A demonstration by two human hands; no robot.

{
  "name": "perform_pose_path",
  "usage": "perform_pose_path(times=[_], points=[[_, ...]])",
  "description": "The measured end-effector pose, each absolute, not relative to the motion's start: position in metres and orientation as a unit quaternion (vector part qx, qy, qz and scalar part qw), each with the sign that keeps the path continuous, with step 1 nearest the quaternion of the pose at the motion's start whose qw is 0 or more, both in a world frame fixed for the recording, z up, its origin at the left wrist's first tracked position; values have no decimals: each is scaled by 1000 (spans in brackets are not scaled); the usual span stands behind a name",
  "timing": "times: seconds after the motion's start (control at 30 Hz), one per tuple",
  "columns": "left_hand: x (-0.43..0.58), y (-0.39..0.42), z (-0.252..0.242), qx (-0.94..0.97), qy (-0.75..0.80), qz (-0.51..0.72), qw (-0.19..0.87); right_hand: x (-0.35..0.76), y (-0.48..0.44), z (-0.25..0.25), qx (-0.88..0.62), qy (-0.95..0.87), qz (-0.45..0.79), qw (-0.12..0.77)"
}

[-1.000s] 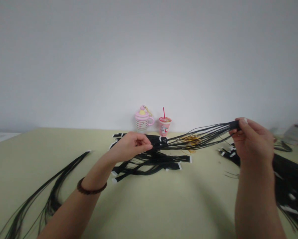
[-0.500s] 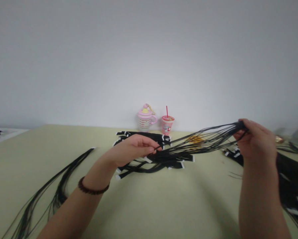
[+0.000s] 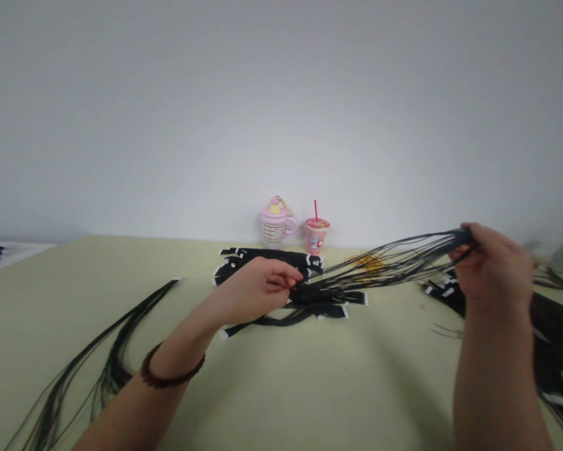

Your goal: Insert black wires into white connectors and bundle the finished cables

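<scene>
A bundle of thin black cords (image 3: 398, 266) stretches between my hands above the table, its strands fanned out in the middle. My right hand (image 3: 492, 266) grips the gathered end, raised at the right. My left hand (image 3: 257, 288), with a dark beaded bracelet (image 3: 168, 376) on the wrist, has its fingers closed in a pinch at the other end of the strands; the fingertips partly hide the contact. Beneath and behind it lies a pile of black cord bundles (image 3: 285, 316) with white end tips.
Loose black strands (image 3: 116, 347) lie at the left. Against the wall stand a pink lidded mug (image 3: 273, 227) and a pink cup with a red straw (image 3: 316, 237). An orange tangle (image 3: 369, 266) sits behind the held cords. More black bundles (image 3: 556, 338) lie at the right.
My right hand has moved a little to the right with the gathered cord end. My left hand has turned slightly, its fingers curling more near the pile.
</scene>
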State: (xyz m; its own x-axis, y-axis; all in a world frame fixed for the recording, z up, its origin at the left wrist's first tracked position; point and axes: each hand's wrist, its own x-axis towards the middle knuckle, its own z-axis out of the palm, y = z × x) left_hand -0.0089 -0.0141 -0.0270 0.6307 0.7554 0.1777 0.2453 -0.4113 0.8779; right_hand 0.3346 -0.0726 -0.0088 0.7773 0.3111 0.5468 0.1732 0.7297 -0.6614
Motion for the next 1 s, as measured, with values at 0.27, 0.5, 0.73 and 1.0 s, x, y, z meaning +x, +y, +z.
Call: perform_pose_path(times=[0.27,0.5,0.73,1.0], points=[[-7,-10,-29,836,328,331,289,334,-76,-5,-320,-306,63,895],[-17,-5,-23,848,339,316,259,340,-72,-12,-389,-335,53,857],[-37,31,-19,688,437,468,342,332,-62,-26,-583,-466,85,660],[-99,72,-42,823,512,116,216,300,-15,-68,-741,-624,84,234]])
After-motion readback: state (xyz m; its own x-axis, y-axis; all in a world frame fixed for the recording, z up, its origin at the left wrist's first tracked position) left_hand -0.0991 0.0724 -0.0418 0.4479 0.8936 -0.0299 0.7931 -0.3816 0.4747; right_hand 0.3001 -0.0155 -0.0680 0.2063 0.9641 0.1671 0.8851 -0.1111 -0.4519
